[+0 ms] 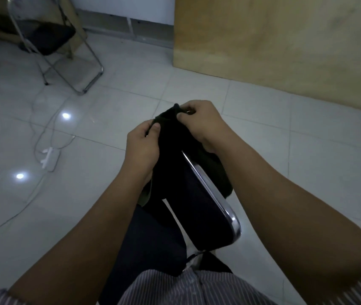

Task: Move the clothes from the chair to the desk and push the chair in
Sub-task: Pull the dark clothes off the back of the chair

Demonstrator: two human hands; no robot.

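lifting: head view, both hands pinch a dark garment [170,137] at its top edge, above the back of the chair [210,194] it hangs over.
left hand [141,148]: thumb pressed onto the cloth against curled fingers, gripping the left part of the edge.
right hand [203,123]: thumb and bent fingers nip the right part of the same edge, a bit farther out.
clothes: black fabric draped on both sides of the chair's chrome-edged back, near centre; an olive patch shows under the left wrist.
step: taking the clothes off the chair, judged as early, since the cloth drapes the backrest.
next move: raise the cloth clear of the backrest, gather the hanging part, then carry it to the desk; chair push comes later.
desk: likely the wooden panel [285,40] far right, top cut off, so not sure.
hidden: chair seat and legs mostly covered by arms and body; dim light, number of garments unclear.
elsewhere: folding chair [63,51] far left, cable and power strip [50,158] on tiles.
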